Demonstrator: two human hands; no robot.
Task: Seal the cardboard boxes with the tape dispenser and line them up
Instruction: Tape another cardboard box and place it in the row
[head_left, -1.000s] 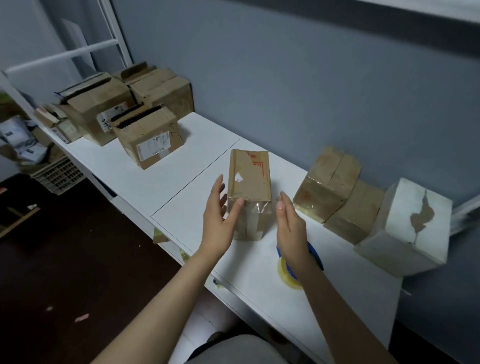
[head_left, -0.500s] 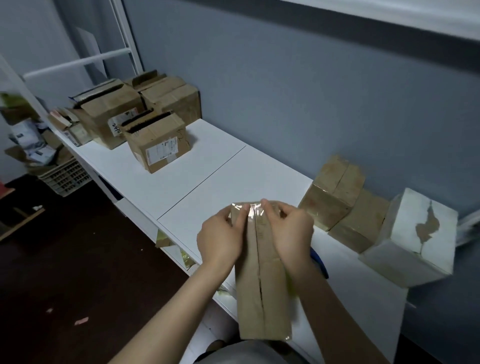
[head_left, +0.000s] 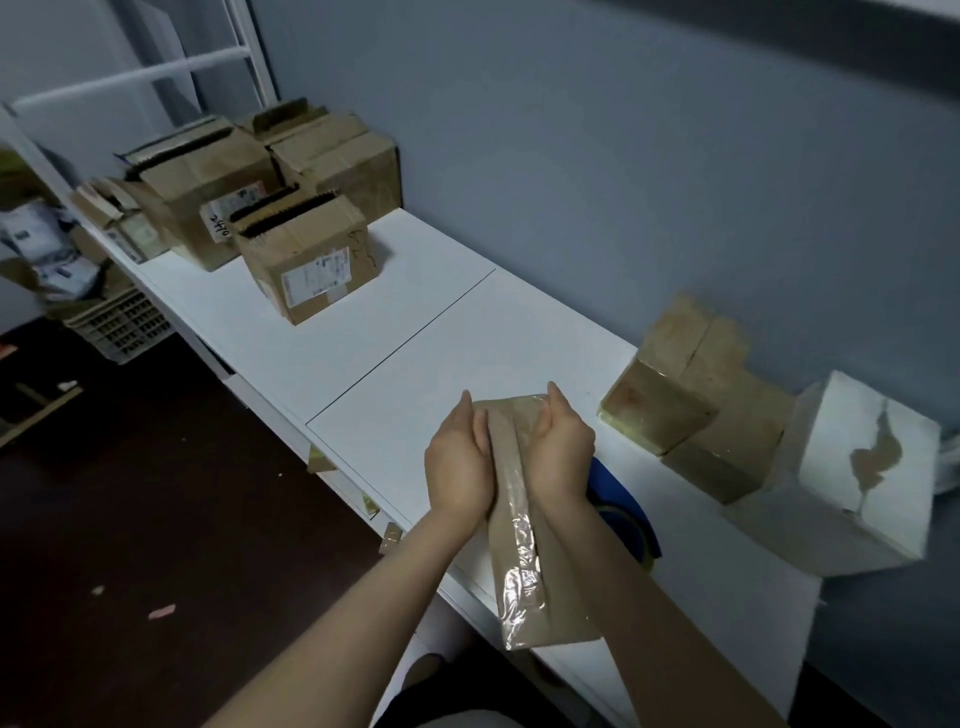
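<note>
Narrow brown cardboard box (head_left: 524, 587) held over the near edge of the white table (head_left: 467, 332).
Left hand (head_left: 457, 467) and right hand (head_left: 563, 457) clasp its far end, fingers curled round the sides. Clear tape runs along the top seam, wrinkled and glossy near the viewer. Blue tape dispenser (head_left: 626, 512) lies beside the right wrist.

This is a small packing or storage room. Worn cardboard boxes (head_left: 311, 260) with shipping labels crowd the far left of a long white table (head_left: 426, 332) against a bare blue-grey wall (head_left: 623, 156). More taped boxes (head_left: 675, 400) line its right end, and a plastic crate (head_left: 117, 325) stands on the floor at left.
</note>
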